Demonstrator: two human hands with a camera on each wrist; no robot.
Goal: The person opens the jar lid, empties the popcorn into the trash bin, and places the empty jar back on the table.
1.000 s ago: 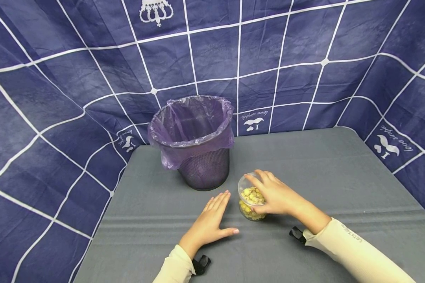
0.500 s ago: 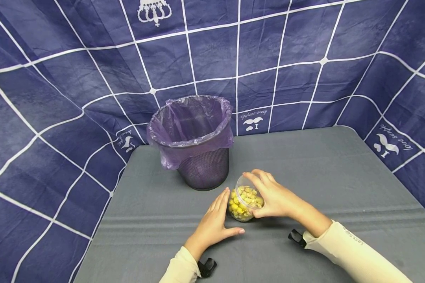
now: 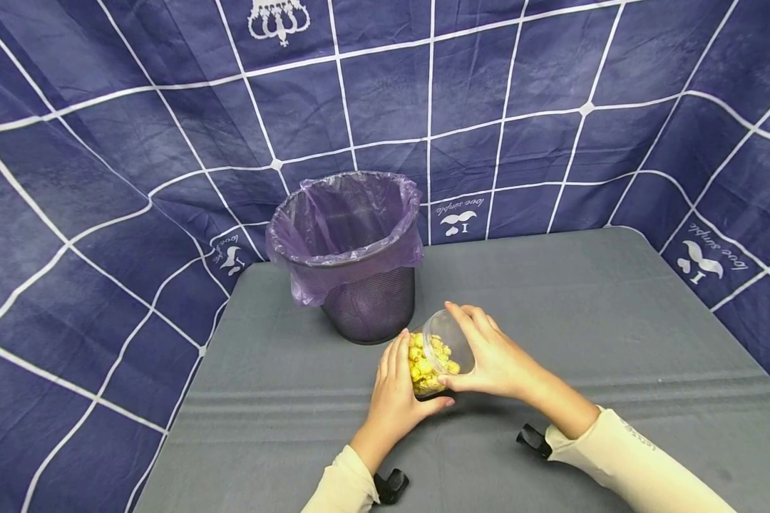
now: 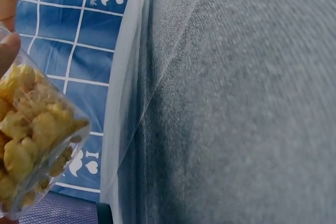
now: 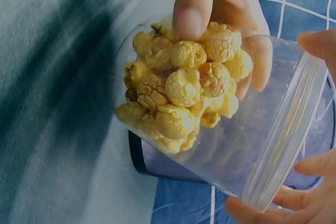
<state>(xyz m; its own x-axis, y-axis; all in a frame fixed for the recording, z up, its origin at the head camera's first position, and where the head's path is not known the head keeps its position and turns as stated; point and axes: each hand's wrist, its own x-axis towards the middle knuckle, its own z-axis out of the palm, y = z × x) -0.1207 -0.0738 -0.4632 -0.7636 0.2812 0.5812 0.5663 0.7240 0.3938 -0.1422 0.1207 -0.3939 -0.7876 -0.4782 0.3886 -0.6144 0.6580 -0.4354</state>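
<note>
A clear plastic jar [image 3: 426, 365] of yellow popcorn [image 5: 181, 85] is tilted between both hands above the grey table. My left hand [image 3: 394, 399] grips the jar's body, thumb on the near side and fingers round the far side. With my right hand [image 3: 503, 360] I hold the jar's other end by its clear lid [image 5: 286, 135], fingers and thumb spread round the rim. The popcorn lies toward the bottom end, by the left hand. In the left wrist view, only part of the jar [image 4: 39, 135] shows at the left edge.
Behind the hands stands a dark mesh waste bin [image 3: 375, 306], lined with a purple plastic bag [image 3: 324, 278]. A grey cloth covers the table [image 3: 571, 299]. Blue curtain cloth [image 3: 468, 92] with white lines hangs at the back and sides.
My left hand has come in from beside the jar to grip it. The jar has moved left and tipped further over, its lid turning toward my right hand. The bin has not moved.
</note>
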